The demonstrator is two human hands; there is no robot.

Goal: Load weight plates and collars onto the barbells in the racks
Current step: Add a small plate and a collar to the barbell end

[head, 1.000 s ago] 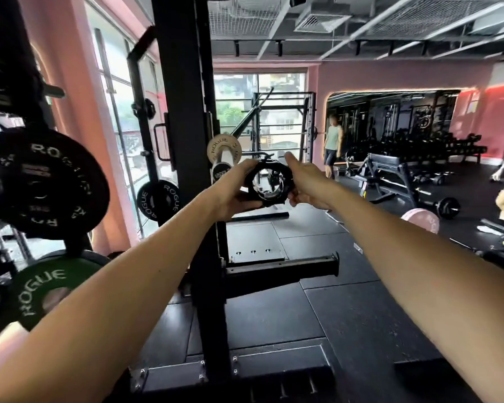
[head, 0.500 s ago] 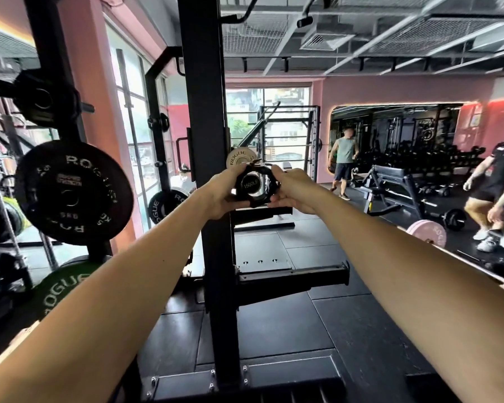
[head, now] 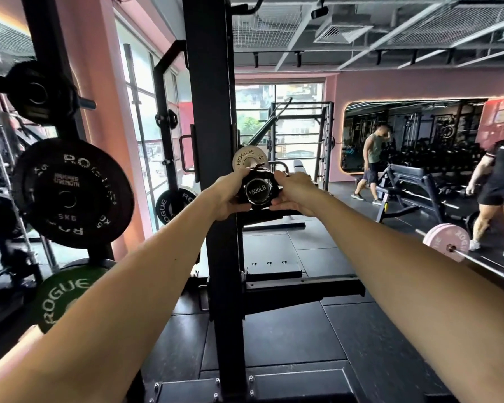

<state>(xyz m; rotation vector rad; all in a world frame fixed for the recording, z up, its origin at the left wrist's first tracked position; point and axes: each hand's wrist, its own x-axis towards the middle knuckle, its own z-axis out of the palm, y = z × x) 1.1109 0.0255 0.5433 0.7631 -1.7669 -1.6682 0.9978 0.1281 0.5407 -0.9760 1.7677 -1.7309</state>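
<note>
My left grip (head: pixel 227 196) and right grip (head: pixel 292 192) clasp the black collar (head: pixel 255 181) around the barbell end (head: pixel 257 191) marked 1500LB. My fingers hide its clasp; the white plate (head: pixel 246 159) behind shows only partly.

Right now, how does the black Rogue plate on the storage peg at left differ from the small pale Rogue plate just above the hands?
The black plate is dark with pale lettering; the pale plate is cream with dark lettering. The black plate looks far larger in frame, though it is also nearer the camera. The black plate shows whole, while the pale plate's lower edge is hidden behind the left hand and the collar it grips. Both are round and read ROGUE.
</note>
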